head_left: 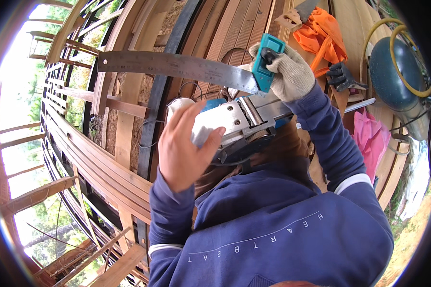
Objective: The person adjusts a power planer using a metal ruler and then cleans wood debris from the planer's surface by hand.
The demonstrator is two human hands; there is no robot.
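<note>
My right hand (292,71), in a beige work glove, is closed round the teal handle (262,71) of a combination square. Its long steel blade (177,66) reaches far to the left, over the planks. An electric hand planer (225,122) lies upturned near my lap, its silver metal sole facing up. Beside that sole my bare left hand (184,143) is open, fingers spread, with nothing in it. I cannot tell whether it touches the planer. The square's right end hangs just above the planer and hides part of what lies behind.
Wooden deck boards (220,33) run away ahead, with open joists (129,86) to the left. At right lie a wood-handled handsaw (289,21), an orange cloth (323,36), a dark glove (342,76) and a pink cloth (368,138). A green tank (392,71) with a yellow hose (368,36) stands farther right.
</note>
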